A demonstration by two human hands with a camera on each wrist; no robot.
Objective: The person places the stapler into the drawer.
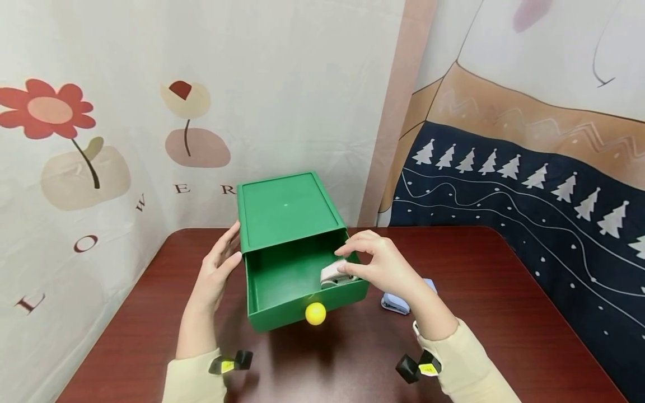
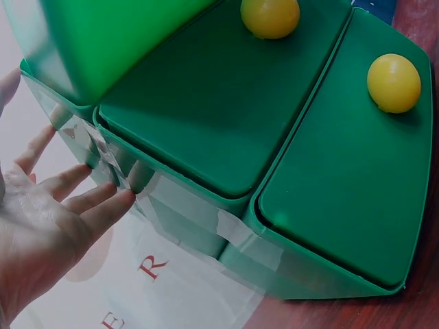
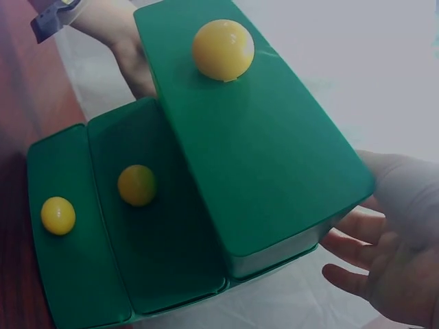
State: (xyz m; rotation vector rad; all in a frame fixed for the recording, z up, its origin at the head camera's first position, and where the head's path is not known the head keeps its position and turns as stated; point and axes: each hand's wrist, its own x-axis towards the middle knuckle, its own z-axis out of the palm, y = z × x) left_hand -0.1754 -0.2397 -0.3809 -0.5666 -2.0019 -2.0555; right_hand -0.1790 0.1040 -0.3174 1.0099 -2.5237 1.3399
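A green drawer cabinet (image 1: 287,210) stands with its top drawer (image 1: 282,310) pulled out by a yellow knob (image 1: 315,314). Inside, near the front right corner, lies a small rounded white-and-pinkish thing (image 1: 330,274). My right hand (image 1: 380,260) reaches over the drawer's right wall. Its thumb overlaps this thing while the bent index fingertip is right by the far edge; whether they pinch it I cannot tell. My left hand (image 1: 214,280) rests against the cabinet's left side, and in the left wrist view its fingers (image 2: 103,205) are spread along the wall.
A light blue stapler (image 1: 395,303) lies on the dark red table (image 1: 484,313) right of the cabinet, partly behind the right forearm. Two lower drawers (image 3: 164,253) with yellow knobs are closed. A printed cloth (image 1: 302,84) hangs behind the table.
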